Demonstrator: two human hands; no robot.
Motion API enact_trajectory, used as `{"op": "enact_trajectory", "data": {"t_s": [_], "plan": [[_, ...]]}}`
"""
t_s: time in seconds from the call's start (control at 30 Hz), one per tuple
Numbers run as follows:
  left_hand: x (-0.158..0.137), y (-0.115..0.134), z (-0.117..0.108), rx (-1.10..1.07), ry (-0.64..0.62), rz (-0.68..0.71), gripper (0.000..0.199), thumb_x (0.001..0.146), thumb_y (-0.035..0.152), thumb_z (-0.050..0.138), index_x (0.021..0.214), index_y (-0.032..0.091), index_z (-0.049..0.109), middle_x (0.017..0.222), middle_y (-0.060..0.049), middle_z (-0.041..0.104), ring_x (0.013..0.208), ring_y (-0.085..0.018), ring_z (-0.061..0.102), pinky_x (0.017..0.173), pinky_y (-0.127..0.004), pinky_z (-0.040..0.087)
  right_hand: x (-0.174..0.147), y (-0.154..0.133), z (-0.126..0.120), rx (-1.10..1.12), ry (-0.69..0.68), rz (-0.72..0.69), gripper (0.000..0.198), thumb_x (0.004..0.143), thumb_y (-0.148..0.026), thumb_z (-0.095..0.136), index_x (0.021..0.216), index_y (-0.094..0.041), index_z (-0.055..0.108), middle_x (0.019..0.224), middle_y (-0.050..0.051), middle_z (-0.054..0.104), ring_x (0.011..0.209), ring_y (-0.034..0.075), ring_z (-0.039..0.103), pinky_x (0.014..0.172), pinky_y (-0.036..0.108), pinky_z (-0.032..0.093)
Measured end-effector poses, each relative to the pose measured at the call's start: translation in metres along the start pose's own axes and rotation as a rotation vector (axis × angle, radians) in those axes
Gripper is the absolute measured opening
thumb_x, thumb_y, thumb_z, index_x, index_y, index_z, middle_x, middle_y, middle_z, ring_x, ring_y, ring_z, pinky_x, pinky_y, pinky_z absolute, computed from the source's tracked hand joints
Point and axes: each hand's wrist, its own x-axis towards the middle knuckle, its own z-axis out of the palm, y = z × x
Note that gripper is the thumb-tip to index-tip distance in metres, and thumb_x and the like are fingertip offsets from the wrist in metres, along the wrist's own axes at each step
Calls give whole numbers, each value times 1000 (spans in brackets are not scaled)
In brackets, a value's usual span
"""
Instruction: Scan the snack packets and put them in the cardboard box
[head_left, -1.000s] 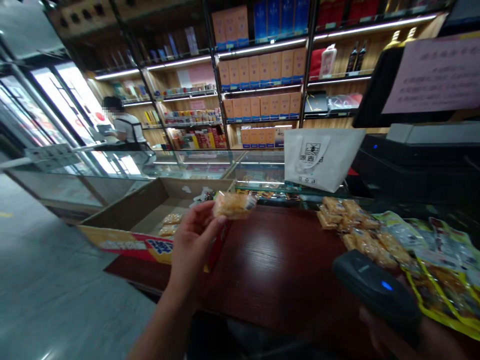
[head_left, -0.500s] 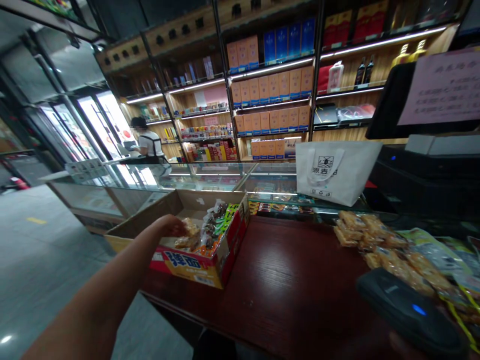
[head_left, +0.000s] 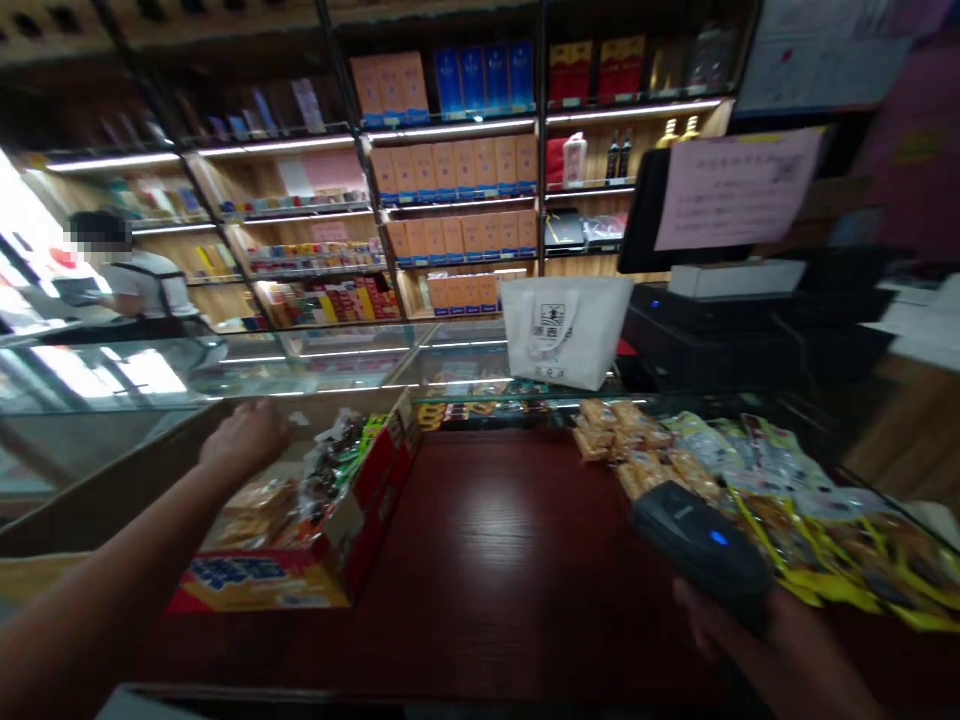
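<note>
The left hand (head_left: 249,437) has lifted from the snack packets (head_left: 259,508) in the open box (head_left: 311,588); I cannot tell if its curled fingers hold anything. The right hand (head_left: 757,630) is wrapped around a scanner (head_left: 697,545). Some packets are boxed; another pile (head_left: 619,432) lies on the desk (head_left: 487,580), outside it.

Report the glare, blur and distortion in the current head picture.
Head view: a pale glare patch on the dark red counter; head view: left hand softly blurred, paper sign too blurred to read; head view: shelf uprights slant at left, perhaps from lens distortion.
</note>
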Motion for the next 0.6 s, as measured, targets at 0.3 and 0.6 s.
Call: {"op": "enact_trajectory", "data": {"t_s": [0.3,0.6], "plan": [[-115,221,72,-488,-88,845,45,83,42,65,124,24,65,135,-7,65,127,-31,57,114,-43,39,5,11,-50,343,215,130,51,75,-67,73,70,-16,70,54,3,65,52,17,58,51,26,44],[-186,367,193,-838,-458,957,87,67,34,83,144,15,48,147,-20,52,137,-36,48,115,-49,36,-16,27,-73,389,308,153,50,74,-65,76,68,-15,72,47,1,62,47,13,55,46,22,40]]}}
